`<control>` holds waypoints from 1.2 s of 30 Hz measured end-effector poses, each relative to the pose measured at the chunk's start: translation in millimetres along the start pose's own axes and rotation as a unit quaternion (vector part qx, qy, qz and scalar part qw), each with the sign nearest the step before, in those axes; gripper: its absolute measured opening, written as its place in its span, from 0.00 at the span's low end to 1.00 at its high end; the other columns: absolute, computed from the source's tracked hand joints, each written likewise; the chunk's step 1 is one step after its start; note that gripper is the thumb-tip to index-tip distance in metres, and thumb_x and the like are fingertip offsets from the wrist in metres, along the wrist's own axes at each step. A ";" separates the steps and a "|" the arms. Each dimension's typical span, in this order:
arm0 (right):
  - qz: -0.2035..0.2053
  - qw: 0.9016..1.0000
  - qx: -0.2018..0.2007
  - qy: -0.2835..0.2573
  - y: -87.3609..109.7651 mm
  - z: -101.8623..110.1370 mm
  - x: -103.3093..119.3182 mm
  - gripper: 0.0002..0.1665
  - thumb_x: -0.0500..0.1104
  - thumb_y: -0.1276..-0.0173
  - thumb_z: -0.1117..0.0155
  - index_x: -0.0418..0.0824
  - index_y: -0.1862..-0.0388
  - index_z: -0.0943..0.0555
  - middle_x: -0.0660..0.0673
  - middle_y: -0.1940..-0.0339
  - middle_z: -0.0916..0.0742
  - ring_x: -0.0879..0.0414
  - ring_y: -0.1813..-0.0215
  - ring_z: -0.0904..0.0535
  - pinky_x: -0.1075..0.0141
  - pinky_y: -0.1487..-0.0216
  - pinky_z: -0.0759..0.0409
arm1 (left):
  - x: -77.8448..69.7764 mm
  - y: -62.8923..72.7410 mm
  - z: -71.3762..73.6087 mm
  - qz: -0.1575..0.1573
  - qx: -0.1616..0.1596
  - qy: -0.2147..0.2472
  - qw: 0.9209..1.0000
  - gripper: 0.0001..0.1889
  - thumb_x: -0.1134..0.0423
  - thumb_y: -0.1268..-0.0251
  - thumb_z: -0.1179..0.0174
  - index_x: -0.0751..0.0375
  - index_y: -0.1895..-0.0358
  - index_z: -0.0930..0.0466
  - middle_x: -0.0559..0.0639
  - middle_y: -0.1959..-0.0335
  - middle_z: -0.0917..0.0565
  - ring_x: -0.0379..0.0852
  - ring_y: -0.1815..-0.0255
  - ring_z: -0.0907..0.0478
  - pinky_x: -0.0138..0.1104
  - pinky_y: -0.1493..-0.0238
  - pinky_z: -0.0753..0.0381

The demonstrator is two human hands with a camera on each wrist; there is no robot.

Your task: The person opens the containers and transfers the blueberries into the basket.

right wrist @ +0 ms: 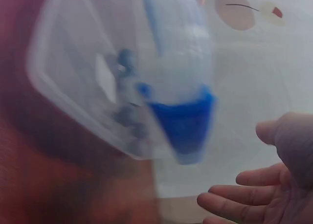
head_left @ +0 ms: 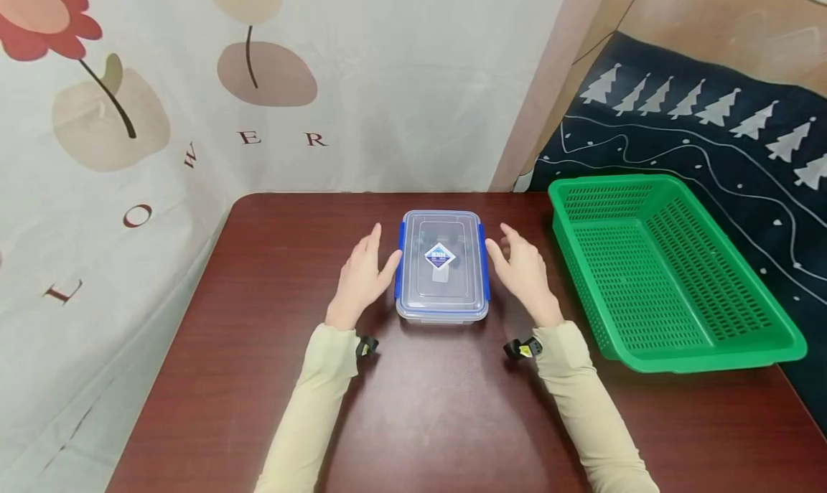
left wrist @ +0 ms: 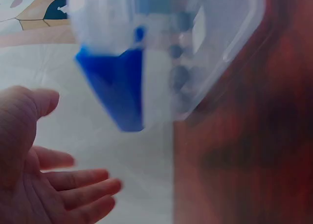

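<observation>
Fingers (head_left: 372, 242) extended and loosely parted, a person's two hands flank a lidded clear box (head_left: 442, 292) on a dark red table (head_left: 439, 414), neither holding anything in the head view. The left hand (head_left: 360, 276) stands at the box's 9 o'clock, the right hand (head_left: 526, 274) at its 3 o'clock, so the box lies toward 3 o'clock from the left fingers and 9 o'clock from the right. Its long axis runs 12 to 6 between the hands, blue clips (head_left: 484, 270) down both long sides. Neither hand is plainly nearer. Both thumbs (head_left: 390, 266) lie just beside the clips; contact cannot be told from above. A green basket (head_left: 711, 362) sits toward 3 o'clock from the right hand. The lower fingers are largely hidden.

In the left wrist view, the hand shows at 8 o'clock, fingers slightly bent, thumb apart, box toward 1 o'clock across a gap. The blurred box is cut off at the top; dark shapes (left wrist: 180, 79) within cannot be identified.

In the right wrist view, the hand appears at 4 o'clock, similarly relaxed, box toward 10 o'clock and clear of the fingertips. Blur softens its edges, and the lowest finger runs out of frame.
</observation>
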State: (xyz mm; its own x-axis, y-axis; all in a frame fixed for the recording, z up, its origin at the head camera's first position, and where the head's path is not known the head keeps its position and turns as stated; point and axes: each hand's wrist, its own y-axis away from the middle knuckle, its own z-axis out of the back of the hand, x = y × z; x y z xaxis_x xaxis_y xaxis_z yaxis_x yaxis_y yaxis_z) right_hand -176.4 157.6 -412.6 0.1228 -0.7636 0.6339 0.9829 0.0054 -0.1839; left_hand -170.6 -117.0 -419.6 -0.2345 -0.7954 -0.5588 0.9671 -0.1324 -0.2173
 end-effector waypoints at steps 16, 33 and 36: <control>-0.162 0.969 0.034 -0.182 14.0 -41.8 -8.8 0.25 0.52 0.27 0.53 0.31 0.61 0.21 0.37 0.73 0.18 0.53 0.76 0.25 0.70 0.83 0.25 | -7.5 11.2 -40.7 0.146 0.009 0.177 0.973 0.19 0.55 0.29 0.55 0.70 0.59 0.22 0.63 0.65 0.18 0.58 0.60 0.23 0.46 0.56 0.21; -0.189 0.951 0.043 -0.241 15.8 -46.6 -7.4 0.29 0.54 0.25 0.58 0.29 0.51 0.23 0.31 0.60 0.18 0.45 0.59 0.23 0.64 0.60 0.23 | -3.2 12.3 -41.2 0.168 -0.005 0.178 0.969 0.14 0.66 0.30 0.55 0.66 0.77 0.31 0.53 0.84 0.31 0.53 0.74 0.29 0.40 0.72 0.25; -0.174 0.960 0.040 -0.216 14.5 -44.5 -7.5 0.27 0.52 0.25 0.58 0.29 0.54 0.23 0.32 0.62 0.18 0.46 0.59 0.23 0.62 0.60 0.23 | 0.6 10.7 -40.3 0.190 0.021 0.236 0.953 0.11 0.66 0.32 0.52 0.69 0.70 0.26 0.49 0.83 0.27 0.44 0.78 0.29 0.29 0.77 0.28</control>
State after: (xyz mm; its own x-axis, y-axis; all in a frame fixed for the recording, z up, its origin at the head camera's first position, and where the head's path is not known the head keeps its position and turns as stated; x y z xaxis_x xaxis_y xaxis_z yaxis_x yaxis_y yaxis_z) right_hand -169.2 134.7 -453.4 -0.1864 -0.3888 0.9023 0.9800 -0.1383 0.1428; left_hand -164.4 -95.1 -454.5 0.1254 -0.4373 -0.8905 0.9917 0.0814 0.0996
